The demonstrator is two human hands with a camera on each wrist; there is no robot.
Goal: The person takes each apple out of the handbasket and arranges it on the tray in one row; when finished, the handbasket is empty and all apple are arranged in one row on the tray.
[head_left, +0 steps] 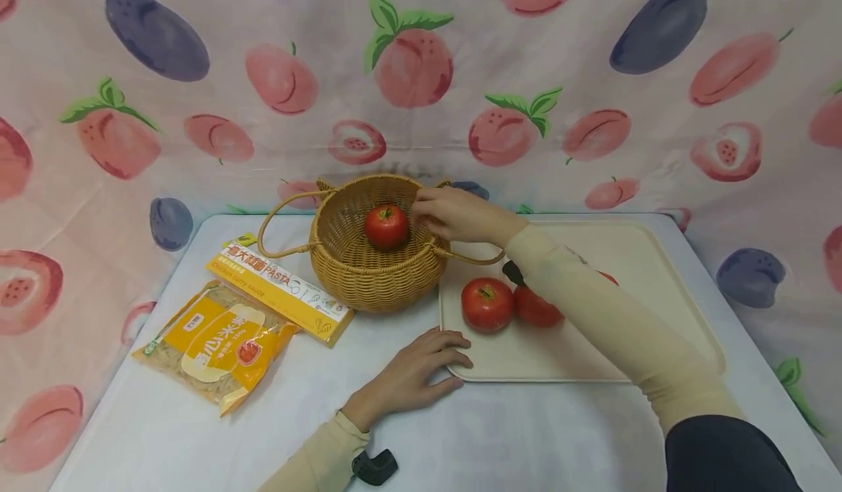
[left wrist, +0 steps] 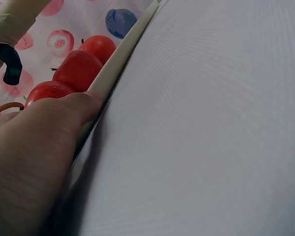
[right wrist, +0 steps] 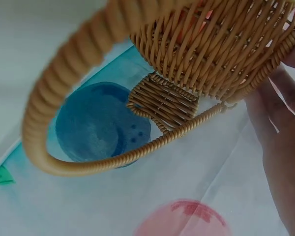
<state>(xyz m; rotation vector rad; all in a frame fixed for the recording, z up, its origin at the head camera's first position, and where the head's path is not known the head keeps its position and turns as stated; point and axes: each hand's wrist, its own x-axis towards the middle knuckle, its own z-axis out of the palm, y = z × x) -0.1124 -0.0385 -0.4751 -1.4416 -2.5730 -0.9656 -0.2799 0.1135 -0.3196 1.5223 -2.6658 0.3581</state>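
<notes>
The round red tomato sat inside the tan woven wicker basket, just left of the nearer right hand, whose loosely bent grip held nothing I could see, while the left hand, fingers spread, touched the cream rectangular tray.

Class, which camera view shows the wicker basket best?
The head view: the wicker basket appears nearly whole, with both handles. The right wrist crops it to one handle and part of the woven body; the left wrist catches only some handle.

Basket looks rough wicker; tray smooth matt plas.; tomatoes v. glossy; food bag shiny plas.; box cardbd.
</notes>
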